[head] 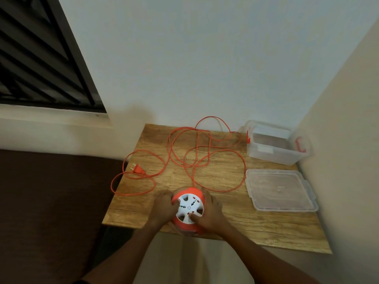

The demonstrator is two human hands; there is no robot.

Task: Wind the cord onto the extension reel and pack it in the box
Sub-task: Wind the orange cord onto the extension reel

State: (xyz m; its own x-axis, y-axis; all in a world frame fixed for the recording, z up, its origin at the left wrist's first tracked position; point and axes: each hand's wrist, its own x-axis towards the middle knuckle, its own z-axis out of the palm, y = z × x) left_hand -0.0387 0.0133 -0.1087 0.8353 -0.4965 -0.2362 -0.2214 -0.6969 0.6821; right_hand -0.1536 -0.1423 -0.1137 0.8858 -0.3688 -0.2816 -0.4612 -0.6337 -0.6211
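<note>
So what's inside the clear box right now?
The clear box looks empty: only the wooden table shows through its floor. No cord inside; its lid lies beside it.

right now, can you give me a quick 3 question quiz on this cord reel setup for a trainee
1. True or false: the orange cord is already fully wound onto the reel.
2. Where does the lid lie? A) on the box B) on the table in front of the box C) under the reel
3. Fill in: the plug lies near the table's ____ edge.

Key
1. False: the cord lies in loose loops over the table, while the left hand and the right hand grip the reel.
2. B: the clear box stands open at the far right corner.
3. Left.
</note>
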